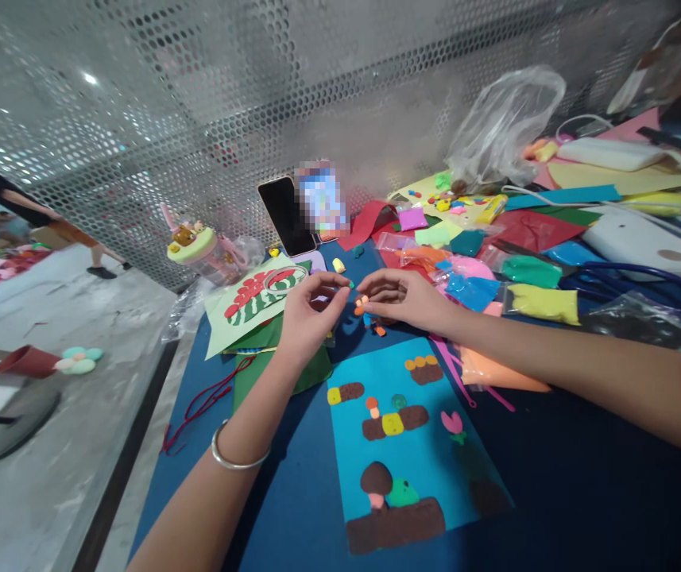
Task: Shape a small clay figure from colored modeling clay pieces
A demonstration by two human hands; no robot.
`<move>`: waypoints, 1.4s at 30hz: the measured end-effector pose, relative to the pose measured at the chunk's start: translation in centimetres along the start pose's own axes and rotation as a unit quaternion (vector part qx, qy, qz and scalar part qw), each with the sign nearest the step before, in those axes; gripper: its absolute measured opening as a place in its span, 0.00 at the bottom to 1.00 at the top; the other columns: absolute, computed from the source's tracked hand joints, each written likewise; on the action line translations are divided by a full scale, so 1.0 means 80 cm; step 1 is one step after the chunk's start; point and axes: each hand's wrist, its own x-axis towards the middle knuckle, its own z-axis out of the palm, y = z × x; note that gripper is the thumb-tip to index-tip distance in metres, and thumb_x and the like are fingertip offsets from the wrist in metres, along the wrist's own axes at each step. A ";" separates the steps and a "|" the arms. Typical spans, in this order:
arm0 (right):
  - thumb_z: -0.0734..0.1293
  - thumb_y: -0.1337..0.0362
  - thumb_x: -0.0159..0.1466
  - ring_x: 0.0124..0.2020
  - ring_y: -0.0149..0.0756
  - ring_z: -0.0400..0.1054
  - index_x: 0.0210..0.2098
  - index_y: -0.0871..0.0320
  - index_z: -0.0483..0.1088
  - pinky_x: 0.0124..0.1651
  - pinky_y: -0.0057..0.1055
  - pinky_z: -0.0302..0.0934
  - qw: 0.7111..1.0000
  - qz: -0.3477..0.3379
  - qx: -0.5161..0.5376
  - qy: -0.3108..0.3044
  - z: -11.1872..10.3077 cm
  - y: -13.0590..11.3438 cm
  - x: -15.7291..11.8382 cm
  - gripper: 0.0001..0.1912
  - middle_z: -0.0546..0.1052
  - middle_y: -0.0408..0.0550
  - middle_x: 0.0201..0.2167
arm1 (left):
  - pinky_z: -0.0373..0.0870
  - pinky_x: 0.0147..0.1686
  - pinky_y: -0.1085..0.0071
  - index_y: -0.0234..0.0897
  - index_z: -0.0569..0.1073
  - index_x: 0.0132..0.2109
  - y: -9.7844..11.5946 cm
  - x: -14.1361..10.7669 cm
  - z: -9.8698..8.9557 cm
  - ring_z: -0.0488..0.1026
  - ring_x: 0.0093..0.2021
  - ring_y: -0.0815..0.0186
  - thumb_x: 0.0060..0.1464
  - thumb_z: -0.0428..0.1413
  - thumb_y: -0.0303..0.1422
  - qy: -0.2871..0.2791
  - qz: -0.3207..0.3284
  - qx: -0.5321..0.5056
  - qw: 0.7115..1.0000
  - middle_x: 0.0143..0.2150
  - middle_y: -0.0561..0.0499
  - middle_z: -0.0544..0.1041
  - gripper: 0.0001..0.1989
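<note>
Blue sheet with clay-like shapes is laid flat nearest, likely for easy reach. Beyond it, green bit is pinched in left hand fingertips, presumably for fine control. Right hand is curled at orange-and-blue figure; grip can't be told. Behind, dark-screened phone and lit phone are propped upright, probably for viewing.

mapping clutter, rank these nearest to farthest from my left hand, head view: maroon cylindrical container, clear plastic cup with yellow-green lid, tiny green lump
1. Green lump, at your left hand
2. Clear cup, farther left
3. Maroon container, far left
</note>
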 end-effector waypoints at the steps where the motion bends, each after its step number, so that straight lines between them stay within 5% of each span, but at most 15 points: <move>1: 0.74 0.63 0.51 0.35 0.33 0.73 0.37 0.57 0.71 0.41 0.32 0.69 1.000 -0.002 0.004 -0.004 0.000 0.001 0.000 0.14 0.77 0.44 0.32 | 0.69 0.26 0.76 0.36 0.74 0.34 0.001 -0.001 0.001 0.72 0.30 0.69 0.48 0.60 0.36 0.001 0.001 0.009 1.000 0.36 0.49 0.76 0.08; 15: 0.73 0.63 0.51 0.36 0.34 0.74 0.36 0.57 0.70 0.42 0.34 0.70 1.000 0.007 0.009 -0.006 0.000 0.000 -0.001 0.14 0.76 0.44 0.31 | 0.70 0.27 0.74 0.36 0.72 0.39 0.000 -0.003 0.007 0.73 0.30 0.68 0.49 0.60 0.39 -0.047 -0.040 0.005 0.998 0.34 0.49 0.76 0.13; 23: 0.74 0.61 0.50 0.35 0.35 0.74 0.35 0.56 0.70 0.37 0.32 0.70 1.000 0.014 0.005 0.019 0.003 -0.007 -0.003 0.15 0.77 0.46 0.34 | 0.71 0.26 0.76 0.36 0.73 0.35 -0.003 0.000 0.003 0.73 0.31 0.69 0.48 0.60 0.37 0.041 -0.012 -0.017 0.999 0.38 0.48 0.76 0.10; 33: 0.75 0.56 0.51 0.23 0.30 0.71 0.38 0.56 0.68 0.23 0.27 0.67 0.995 0.080 0.055 0.017 0.000 -0.007 -0.004 0.19 0.76 0.42 0.28 | 0.71 0.29 0.75 0.36 0.75 0.34 -0.013 0.000 -0.003 0.73 0.29 0.71 0.51 0.60 0.36 0.073 0.039 0.057 0.995 0.33 0.51 0.77 0.07; 42: 0.74 0.57 0.52 0.19 0.27 0.69 0.38 0.56 0.68 0.20 0.25 0.65 0.994 0.081 0.066 0.013 0.000 -0.005 -0.003 0.18 0.76 0.41 0.26 | 0.73 0.32 0.73 0.37 0.77 0.33 -0.003 -0.004 0.000 0.75 0.33 0.67 0.50 0.62 0.35 0.082 0.079 0.067 0.991 0.33 0.51 0.79 0.06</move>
